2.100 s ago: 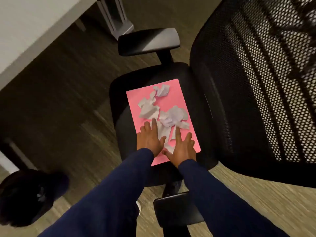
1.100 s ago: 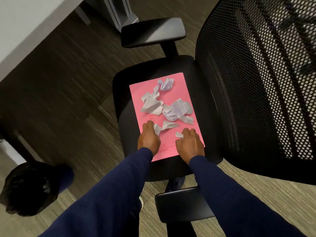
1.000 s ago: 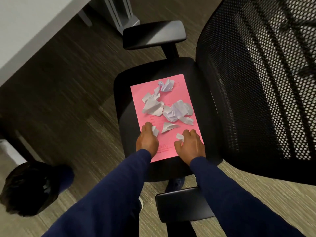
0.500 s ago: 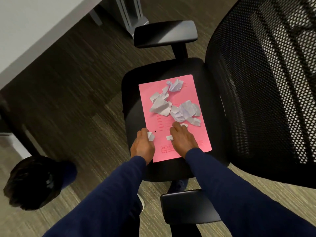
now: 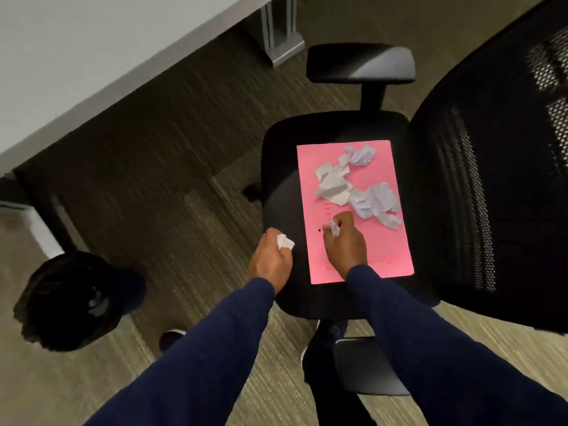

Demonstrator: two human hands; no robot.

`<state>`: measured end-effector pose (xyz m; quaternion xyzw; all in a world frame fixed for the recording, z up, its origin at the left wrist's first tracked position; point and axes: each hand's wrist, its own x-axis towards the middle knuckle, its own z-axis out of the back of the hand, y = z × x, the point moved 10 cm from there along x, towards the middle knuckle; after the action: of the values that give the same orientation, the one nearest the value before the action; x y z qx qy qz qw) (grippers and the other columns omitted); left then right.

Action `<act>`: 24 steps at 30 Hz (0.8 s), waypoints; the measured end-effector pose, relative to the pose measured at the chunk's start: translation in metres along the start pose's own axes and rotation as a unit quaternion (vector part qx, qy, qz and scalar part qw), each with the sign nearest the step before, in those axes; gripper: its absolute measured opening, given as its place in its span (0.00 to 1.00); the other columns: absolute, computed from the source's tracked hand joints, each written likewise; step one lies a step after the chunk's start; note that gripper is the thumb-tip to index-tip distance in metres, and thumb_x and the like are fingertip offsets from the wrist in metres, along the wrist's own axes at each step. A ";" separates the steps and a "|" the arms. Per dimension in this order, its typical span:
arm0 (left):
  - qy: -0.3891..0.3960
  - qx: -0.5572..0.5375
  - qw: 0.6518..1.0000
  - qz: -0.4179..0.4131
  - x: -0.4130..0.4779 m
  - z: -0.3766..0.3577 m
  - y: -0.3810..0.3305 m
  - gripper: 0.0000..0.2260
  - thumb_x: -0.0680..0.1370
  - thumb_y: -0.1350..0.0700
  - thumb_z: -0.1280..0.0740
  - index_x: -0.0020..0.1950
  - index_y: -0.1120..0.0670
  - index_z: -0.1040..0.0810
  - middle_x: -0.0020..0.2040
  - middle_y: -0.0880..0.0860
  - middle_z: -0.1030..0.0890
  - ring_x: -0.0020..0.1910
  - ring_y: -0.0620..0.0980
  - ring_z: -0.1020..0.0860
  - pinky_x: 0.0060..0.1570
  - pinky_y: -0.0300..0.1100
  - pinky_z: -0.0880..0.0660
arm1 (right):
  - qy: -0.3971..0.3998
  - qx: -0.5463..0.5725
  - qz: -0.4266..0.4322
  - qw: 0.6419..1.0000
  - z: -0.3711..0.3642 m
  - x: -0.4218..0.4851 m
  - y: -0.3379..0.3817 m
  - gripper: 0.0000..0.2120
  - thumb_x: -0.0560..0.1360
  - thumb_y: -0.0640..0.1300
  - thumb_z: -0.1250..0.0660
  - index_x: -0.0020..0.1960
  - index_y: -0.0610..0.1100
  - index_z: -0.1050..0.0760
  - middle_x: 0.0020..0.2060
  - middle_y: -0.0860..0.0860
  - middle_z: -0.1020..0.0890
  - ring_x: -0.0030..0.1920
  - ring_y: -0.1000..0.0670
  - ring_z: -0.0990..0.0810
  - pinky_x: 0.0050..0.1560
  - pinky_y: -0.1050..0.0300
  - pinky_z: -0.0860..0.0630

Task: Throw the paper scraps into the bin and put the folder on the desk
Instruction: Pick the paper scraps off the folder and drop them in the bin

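Flat pink paper folder [image 5: 353,210] lies on the black padded seat of the mesh-backed office chair [image 5: 279,167], long edge running near to far. Crumpled white paper scraps [image 5: 335,187] sit on the far half of the folder: one small wad near the far edge, a larger one mid-left, a bluish-white one to its right, trailing toward the right edge.

Left hand [image 5: 270,262] is closed around a small white scrap [image 5: 285,241], which pokes out at the fingertips; hand is over the left edge of the seat, just left of the folder. Right hand [image 5: 345,244] is over the near half of the folder, fingers curled and pinching another small white scrap [image 5: 335,229] at the tips. Both sleeves dark blue.

Black-lined round waste bin [image 5: 76,299] stands on the striped carpet floor at near left, well apart from the chair. Pale grey desk top [image 5: 92,47] occupies far left, its grey leg beyond the chair's far armrest
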<state>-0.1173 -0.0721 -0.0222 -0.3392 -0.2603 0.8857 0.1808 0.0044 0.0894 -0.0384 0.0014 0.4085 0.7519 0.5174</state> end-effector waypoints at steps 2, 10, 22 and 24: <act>-0.022 -0.048 0.999 0.004 0.000 0.026 0.018 0.09 0.79 0.58 0.38 0.58 0.58 0.27 0.53 0.58 0.21 0.51 0.58 0.23 0.52 0.52 0.25 | -0.011 0.080 -0.040 0.996 -0.023 -0.011 0.016 0.06 0.80 0.49 0.38 0.52 0.49 0.33 0.41 0.50 0.22 0.42 0.45 0.24 0.44 0.55 0.31; -0.082 -0.163 0.975 0.127 -0.001 0.129 0.143 0.12 0.83 0.48 0.41 0.54 0.57 0.26 0.46 0.54 0.20 0.46 0.56 0.23 0.43 0.43 0.34 | 0.053 0.223 -0.142 0.963 -0.156 -0.055 0.093 0.18 0.80 0.57 0.41 0.38 0.48 0.27 0.29 0.53 0.25 0.27 0.57 0.26 0.37 0.56 0.29; -0.181 -0.349 0.843 0.368 -0.049 0.252 0.429 0.12 0.81 0.55 0.40 0.61 0.57 0.23 0.62 0.61 0.21 0.61 0.62 0.23 0.61 0.50 0.26 | 0.242 0.205 -0.244 0.917 -0.428 -0.151 0.221 0.13 0.82 0.47 0.43 0.40 0.49 0.29 0.36 0.51 0.26 0.36 0.51 0.26 0.34 0.58 0.34; -0.191 -0.376 0.821 0.384 -0.058 0.262 0.470 0.15 0.81 0.58 0.38 0.67 0.58 0.25 0.65 0.61 0.22 0.63 0.61 0.24 0.65 0.52 0.27 | 0.269 0.174 -0.218 0.922 -0.469 -0.166 0.243 0.14 0.83 0.48 0.42 0.39 0.50 0.29 0.34 0.53 0.25 0.33 0.54 0.28 0.33 0.59 0.32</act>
<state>-0.3261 -0.5648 -0.1012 -0.2774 -0.4513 0.7638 -0.3687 -0.3067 -0.3597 -0.1315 -0.2001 0.6473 0.5096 0.5303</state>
